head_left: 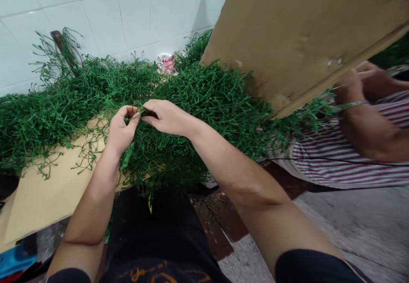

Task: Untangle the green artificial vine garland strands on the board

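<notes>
A big heap of thin green plastic stems (198, 100) covers a cardboard sheet (41, 189) in front of me and spills over its near edge. My left hand (123, 127) is curled closed, pinching a green stem (145, 113) at the heap's front. My right hand (166, 116) meets it from the right, fingers pinched on the same stem. Both forearms reach up from the bottom of the view.
A large tilted cardboard panel (297, 32) fills the upper right. Another person in a striped shirt (345, 164) sits on the right with arms by the panel. White tiled wall (105, 10) behind the heap. A pink scrap (168, 63) lies at the back. Grey floor (351, 227) lower right.
</notes>
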Available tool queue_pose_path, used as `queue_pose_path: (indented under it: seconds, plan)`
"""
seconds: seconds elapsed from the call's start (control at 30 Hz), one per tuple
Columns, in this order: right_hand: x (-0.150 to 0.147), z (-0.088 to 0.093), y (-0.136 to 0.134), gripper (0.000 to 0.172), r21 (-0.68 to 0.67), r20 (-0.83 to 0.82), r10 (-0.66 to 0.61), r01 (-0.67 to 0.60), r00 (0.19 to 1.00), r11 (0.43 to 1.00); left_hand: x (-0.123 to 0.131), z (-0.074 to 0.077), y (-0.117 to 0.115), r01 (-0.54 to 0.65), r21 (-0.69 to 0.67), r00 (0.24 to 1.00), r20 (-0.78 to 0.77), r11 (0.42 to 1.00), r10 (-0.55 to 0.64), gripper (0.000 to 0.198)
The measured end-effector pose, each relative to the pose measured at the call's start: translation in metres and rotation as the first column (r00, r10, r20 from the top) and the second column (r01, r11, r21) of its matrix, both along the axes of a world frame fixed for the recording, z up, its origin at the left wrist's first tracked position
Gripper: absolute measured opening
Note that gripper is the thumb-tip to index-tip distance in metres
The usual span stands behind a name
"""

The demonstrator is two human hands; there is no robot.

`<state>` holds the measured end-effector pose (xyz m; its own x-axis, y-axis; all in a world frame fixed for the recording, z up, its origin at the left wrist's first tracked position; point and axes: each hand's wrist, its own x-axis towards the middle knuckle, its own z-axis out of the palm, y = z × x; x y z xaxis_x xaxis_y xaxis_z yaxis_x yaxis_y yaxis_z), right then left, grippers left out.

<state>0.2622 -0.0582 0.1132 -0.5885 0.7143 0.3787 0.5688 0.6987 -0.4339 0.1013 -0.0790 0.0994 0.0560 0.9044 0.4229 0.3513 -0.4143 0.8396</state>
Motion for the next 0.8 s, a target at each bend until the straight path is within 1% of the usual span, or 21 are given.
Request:
queue_pose_path:
  seconds: [0.1,0.2,0.27,0.3,0.4,0.47,0.57,0.67,0.73,0.8]
  plan:
    - [-0.006,-0.004,0.003,0.018,-0.014,-0.032,0.016,-0.017,0.999,1.000,-0.008,0.000,-0.004,0.093,-0.085,0.992,0.095,0.992,-0.084,0.026]
    - [-0.007,-0.008,0.006,0.024,-0.025,-0.081,0.046,-0.048,0.996,0.999,-0.020,0.000,-0.011,0.236,-0.190,0.960,0.196,0.953,-0.199,0.038]
    - [-0.007,-0.011,0.008,0.027,-0.035,-0.090,0.032,-0.035,0.995,0.999,-0.026,-0.002,-0.016,0.292,-0.221,0.942,0.235,0.930,-0.240,0.043]
    - [-0.007,-0.013,0.009,0.028,-0.037,-0.093,0.012,-0.015,0.996,0.999,-0.027,-0.002,-0.017,0.288,-0.225,0.944,0.228,0.931,-0.237,0.043]
    - [-0.008,-0.019,0.011,0.029,-0.044,-0.092,-0.054,0.050,0.994,0.998,-0.031,-0.005,-0.017,0.196,-0.217,0.976,0.141,0.956,-0.168,0.039]
    - [-0.009,-0.023,0.013,0.030,-0.049,-0.097,-0.086,0.081,0.992,0.995,-0.033,-0.008,-0.017,0.175,-0.226,0.983,0.100,0.958,-0.156,0.036]
    - [-0.008,-0.030,0.016,0.031,-0.062,-0.135,-0.129,0.122,0.982,0.991,-0.037,-0.013,-0.017,0.185,-0.271,0.979,0.133,0.945,-0.153,0.030]
    - [-0.007,-0.036,0.019,0.030,-0.058,-0.145,-0.142,0.135,0.979,0.989,-0.042,-0.018,-0.017,0.115,-0.294,0.983,0.173,0.949,-0.065,0.026]
    - [-0.008,-0.039,0.021,0.028,-0.021,-0.119,-0.142,0.140,0.983,0.990,-0.046,-0.022,-0.017,0.080,-0.288,0.984,0.176,0.954,-0.030,0.025]
    - [-0.011,-0.042,0.021,0.028,0.035,-0.075,-0.163,0.166,0.984,0.986,-0.049,-0.026,-0.020,0.072,-0.284,0.986,0.163,0.956,-0.025,0.026]
